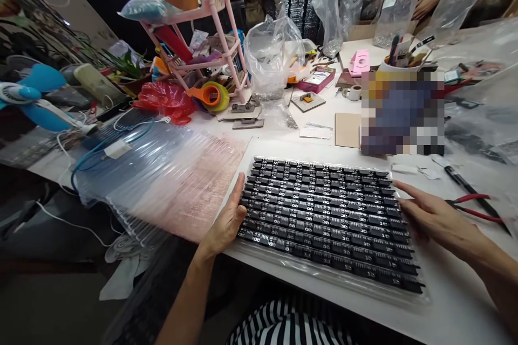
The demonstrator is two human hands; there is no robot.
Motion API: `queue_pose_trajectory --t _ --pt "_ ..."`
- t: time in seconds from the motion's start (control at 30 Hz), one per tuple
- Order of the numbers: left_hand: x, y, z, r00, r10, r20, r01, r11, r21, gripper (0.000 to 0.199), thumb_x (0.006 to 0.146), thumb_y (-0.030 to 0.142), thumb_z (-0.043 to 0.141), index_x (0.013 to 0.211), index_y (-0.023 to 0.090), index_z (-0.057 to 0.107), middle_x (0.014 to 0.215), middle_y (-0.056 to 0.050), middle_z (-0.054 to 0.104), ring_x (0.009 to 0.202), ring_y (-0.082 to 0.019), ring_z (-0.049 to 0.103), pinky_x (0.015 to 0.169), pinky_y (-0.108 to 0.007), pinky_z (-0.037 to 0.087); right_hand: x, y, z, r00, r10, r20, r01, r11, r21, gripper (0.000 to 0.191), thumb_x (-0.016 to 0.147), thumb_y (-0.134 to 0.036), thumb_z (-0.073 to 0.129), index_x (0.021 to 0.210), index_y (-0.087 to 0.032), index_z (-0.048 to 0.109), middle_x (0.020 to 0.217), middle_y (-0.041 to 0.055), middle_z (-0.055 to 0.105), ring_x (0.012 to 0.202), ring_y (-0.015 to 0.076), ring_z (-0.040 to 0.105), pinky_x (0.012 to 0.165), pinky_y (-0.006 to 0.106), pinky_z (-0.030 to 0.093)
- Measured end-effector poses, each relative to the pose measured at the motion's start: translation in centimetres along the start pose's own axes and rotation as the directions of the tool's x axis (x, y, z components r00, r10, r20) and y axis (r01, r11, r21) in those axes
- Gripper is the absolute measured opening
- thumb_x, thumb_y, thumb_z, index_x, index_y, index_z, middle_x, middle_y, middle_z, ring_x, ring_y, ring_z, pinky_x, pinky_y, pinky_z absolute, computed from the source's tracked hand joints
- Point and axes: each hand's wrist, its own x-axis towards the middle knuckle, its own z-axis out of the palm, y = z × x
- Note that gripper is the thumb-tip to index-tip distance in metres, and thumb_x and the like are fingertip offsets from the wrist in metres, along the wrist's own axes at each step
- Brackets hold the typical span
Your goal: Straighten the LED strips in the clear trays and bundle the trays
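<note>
one wide desk [457, 302] here, and on it, near the person's edge, sits a clear tray [324, 275] filled with rows of black parts [319, 215]. it lies between both hands, its long axis running from left to right, right end slanting toward the person, rows following that line. left hand [222, 226] touches the left short edge, right hand [441, 215] the right edge near its far corner; neither is clearly nearer. index fingers reach forward; can't tell whether either grip is clamped. red-handled pliers [477, 215] lie just beside the right hand.
</note>
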Motion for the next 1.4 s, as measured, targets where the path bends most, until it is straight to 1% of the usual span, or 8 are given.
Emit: queue_pose_trajectory --t 0.27,0.43,0.7,0.87,1.1,1.23,1.33,1.4 --pt "0.0 0.6 0.1 0.999 0.027 0.03 -0.036 0.943 0.332 0.084 0.083 0.071 0.024 0.15 0.026 0.001 0.158 -0.004 -0.001 0.144 -0.029 -0.005 0.116 -0.051 0.002 0.2 0.5 -0.1 0.999 -0.034 -0.013 0.034 0.999 -0.008 0.065 0.083 -0.045 0.04 0.14 -0.013 0.036 0.044 0.0004 0.051 0.044 0.0225 0.052 0.042 0.032 0.042" --pt "0.0 1.0 0.4 0.999 0.011 0.037 -0.025 0.916 0.4 0.084 0.083 0.07 0.025 0.149 0.027 -0.001 0.157 -0.005 -0.003 0.144 -0.03 -0.007 0.114 -0.055 0.0 0.2 0.5 0.0 0.999 -0.046 -0.012 0.046 0.999 0.004 0.066 0.081 -0.046 0.041 0.139 -0.013 0.039 0.044 0.0013 0.051 0.044 0.0232 0.051 0.041 0.033 0.04" --pt "0.2 0.4 0.2 0.999 0.027 -0.034 -0.017 0.964 0.267 0.076 0.088 0.064 0.029 0.15 0.025 0.01 0.157 -0.005 0.005 0.145 -0.027 0.001 0.116 -0.049 0.006 1.1 1.9 -1.7 0.999 0.002 -0.047 -0.006 0.997 -0.083 0.049 0.08 -0.049 0.039 0.116 -0.021 0.057 0.061 0.0064 0.062 0.054 0.0249 0.058 0.055 0.038 0.044" --pt "3.1 0.8 -1.5 0.985 0.07 -0.156 -0.05 0.99 0.13 0.06 0.091 0.055 0.037 0.142 0.022 0.037 0.151 -0.005 0.033 0.142 -0.021 0.023 0.117 -0.039 0.017 2.4 3.3 -5.3 0.965 0.028 -0.262 -0.16 0.853 -0.497 0.031 0.073 -0.045 0.052 0.092 -0.025 0.066 0.08 0.0099 0.068 0.073 0.0274 0.062 0.068 0.039 0.042" --pt "9.1 1.2 -2.5 0.945 0.166 -0.282 -0.161 0.986 0.041 0.048 0.088 0.043 0.046 0.124 0.013 0.057 0.129 -0.011 0.059 0.124 -0.022 0.05 0.109 -0.038 0.034 3.2 5.8 -5.9 0.959 -0.218 -0.18 0.102 0.86 -0.5 0.023 0.073 -0.042 0.055 0.076 -0.023 0.067 0.09 0.0112 0.063 0.075 0.0241 0.06 0.069 0.037 0.044" --pt "9.0 0.1 -2.3 0.935 0.155 -0.32 -0.162 0.987 0.006 0.04 0.088 0.039 0.047 0.117 0.015 0.062 0.12 -0.009 0.064 0.118 -0.02 0.055 0.107 -0.037 0.036 2.7 7.0 -6.5 0.962 -0.219 -0.162 0.136 0.901 -0.412 0.022 0.069 -0.036 0.062 0.086 -0.024 0.069 0.104 0.0134 0.061 0.076 0.022 0.06 0.072 0.035 0.045" --pt "8.4 -0.5 -2.7 0.922 0.13 -0.364 -0.154 0.987 -0.038 0.039 0.088 0.037 0.048 0.115 0.014 0.063 0.117 -0.009 0.065 0.114 -0.02 0.057 0.106 -0.037 0.037 2.6 6.5 -7.0 0.972 -0.178 -0.152 0.095 0.894 -0.437 0.018 0.067 -0.027 0.065 0.083 -0.023 0.07 0.099 0.0128 0.064 0.082 0.022 0.061 0.073 0.033 0.045" --pt "8.1 -0.6 -2.9 0.916 0.125 -0.381 -0.158 0.986 -0.058 0.038 0.088 0.036 0.048 0.115 0.013 0.062 0.114 -0.009 0.066 0.112 -0.02 0.058 0.106 -0.037 0.038 2.7 5.4 -6.9 0.953 -0.196 -0.23 0.059 0.867 -0.495 0.013 0.063 -0.021 0.067 0.075 -0.024 0.071 0.089 0.0101 0.066 0.077 0.0198 0.062 0.068 0.03 0.045"
